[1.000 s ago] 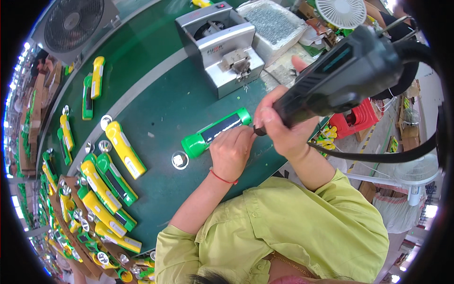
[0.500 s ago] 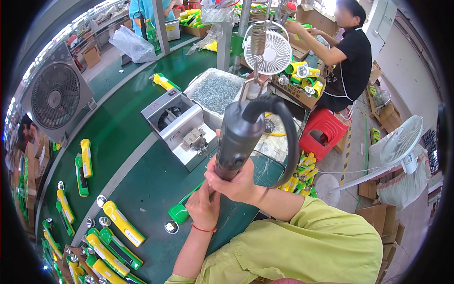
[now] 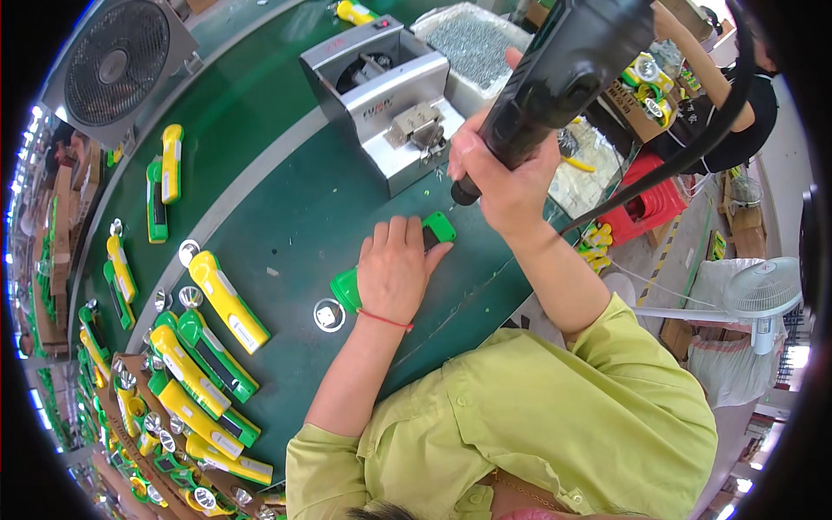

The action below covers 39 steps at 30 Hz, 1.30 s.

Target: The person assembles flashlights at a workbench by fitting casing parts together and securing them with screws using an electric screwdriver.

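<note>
A black electric screwdriver (image 3: 568,74) with a cable is gripped in my right hand (image 3: 520,178), tilted, its lower tip above the bench. My left hand (image 3: 392,276) lies over a green flashlight body (image 3: 347,286), fingers curled across it and pressing it to the green bench top (image 3: 485,286). The middle of that body is hidden by my fingers; its green ends and a dark part show. Touching or close to its lower end lies a round silver reflector (image 3: 328,315). Just beyond my hands stands a metal screw feeder (image 3: 381,104).
A white tray of screws (image 3: 472,43) sits behind the feeder. Several yellow-green flashlights (image 3: 230,303) lie at left, more in a carton below them. A grey box fan (image 3: 117,65) stands far left, a white fan (image 3: 763,290) at right. A co-worker (image 3: 741,113) sits far right beside a red stool (image 3: 646,195).
My right hand has moved right and up with the screwdriver, away from my left hand. My left hand has shifted forward onto the green flashlight body. The view has tilted down.
</note>
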Tool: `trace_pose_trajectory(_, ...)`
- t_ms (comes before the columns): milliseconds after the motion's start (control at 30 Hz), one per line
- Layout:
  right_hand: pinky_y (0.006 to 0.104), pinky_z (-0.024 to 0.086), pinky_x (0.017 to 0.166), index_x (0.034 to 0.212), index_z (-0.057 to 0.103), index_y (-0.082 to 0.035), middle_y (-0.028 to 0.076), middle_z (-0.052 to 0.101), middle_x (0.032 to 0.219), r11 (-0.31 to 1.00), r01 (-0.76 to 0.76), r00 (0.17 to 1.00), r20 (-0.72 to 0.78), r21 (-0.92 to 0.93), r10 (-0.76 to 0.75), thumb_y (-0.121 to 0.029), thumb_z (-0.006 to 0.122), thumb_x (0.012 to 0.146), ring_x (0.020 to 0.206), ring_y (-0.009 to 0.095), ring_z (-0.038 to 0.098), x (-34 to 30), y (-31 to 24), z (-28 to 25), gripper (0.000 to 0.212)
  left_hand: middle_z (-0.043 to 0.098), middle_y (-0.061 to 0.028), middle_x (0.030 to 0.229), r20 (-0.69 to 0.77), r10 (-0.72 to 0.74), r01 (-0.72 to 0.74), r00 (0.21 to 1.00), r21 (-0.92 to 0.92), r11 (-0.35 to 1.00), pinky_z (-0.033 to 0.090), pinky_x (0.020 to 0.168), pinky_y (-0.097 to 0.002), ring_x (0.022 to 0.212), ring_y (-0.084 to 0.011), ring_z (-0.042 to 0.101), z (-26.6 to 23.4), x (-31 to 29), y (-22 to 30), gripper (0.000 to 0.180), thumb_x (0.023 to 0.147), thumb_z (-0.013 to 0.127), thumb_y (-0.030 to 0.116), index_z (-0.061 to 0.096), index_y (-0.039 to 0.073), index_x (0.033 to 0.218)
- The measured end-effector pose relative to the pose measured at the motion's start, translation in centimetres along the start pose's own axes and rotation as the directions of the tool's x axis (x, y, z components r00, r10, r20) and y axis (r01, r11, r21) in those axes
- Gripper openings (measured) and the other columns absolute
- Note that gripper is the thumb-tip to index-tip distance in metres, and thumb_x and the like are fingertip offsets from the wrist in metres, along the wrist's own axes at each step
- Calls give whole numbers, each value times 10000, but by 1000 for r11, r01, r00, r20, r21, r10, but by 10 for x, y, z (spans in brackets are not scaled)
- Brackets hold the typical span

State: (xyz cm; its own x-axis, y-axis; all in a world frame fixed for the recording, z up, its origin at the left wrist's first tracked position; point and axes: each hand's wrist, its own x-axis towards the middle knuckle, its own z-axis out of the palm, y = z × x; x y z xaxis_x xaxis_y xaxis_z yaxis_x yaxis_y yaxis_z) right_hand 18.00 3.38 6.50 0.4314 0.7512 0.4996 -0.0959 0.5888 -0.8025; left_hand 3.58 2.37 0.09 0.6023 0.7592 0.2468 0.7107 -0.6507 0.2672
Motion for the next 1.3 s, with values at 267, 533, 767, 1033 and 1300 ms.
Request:
trace_pose_trajectory(267, 215, 485, 627, 1127, 415, -30, 20, 550, 886, 988, 91, 993, 87, -123, -81, 54, 683, 729, 715, 67, 578, -5, 31, 3, 486, 531, -76, 845, 38, -17, 18, 999, -30, 999, 447, 677, -344, 784, -234, 537, 2, 1, -8, 460, 760, 654, 424, 607, 14, 963)
trace_pose_trajectory(533, 227, 452, 518, 1381, 276, -7, 54, 580, 744, 985, -80, 992, 80, -150, 93, 84, 597, 774, 581, 93, 541, -15, 37, 8, 692, 537, -71, 833, 33, -26, 28, 999, -32, 999, 448, 660, -346, 770, -230, 542, 4, 1, -9, 446, 750, 668, 419, 614, 20, 940)
trace_pose_trajectory(767, 214, 443, 523, 1334, 323, -1, 46, 580, 746, 954, -100, 983, 118, -281, 138, 103, 608, 751, 596, 82, 547, -19, 43, 3, 658, 527, -67, 813, 35, -26, 27, 999, -26, 999, 443, 644, -339, 753, -227, 539, 4, 3, -9, 435, 752, 663, 414, 612, 27, 944)
trace_pose_trajectory(1033, 224, 462, 555, 1401, 167, -18, 60, 556, 762, 965, -143, 975, 136, -222, 175, 106, 596, 757, 615, 96, 548, -28, 44, -2, 783, 522, -64, 831, -38, 18, -21, 999, -88, 996, 433, 672, -339, 774, -225, 537, 0, -1, -9, 411, 744, 677, 376, 587, 34, 954)
trace_pose_trajectory(1300, 224, 452, 553, 1351, 170, -39, 89, 540, 762, 932, -79, 984, 124, -354, 130, 140, 546, 758, 607, 115, 537, -38, 52, -6, 724, 535, -62, 890, 18, 52, -50, 999, -97, 994, 434, 684, -339, 809, -222, 541, 0, -2, -13, 434, 727, 696, 325, 578, 32, 1025)
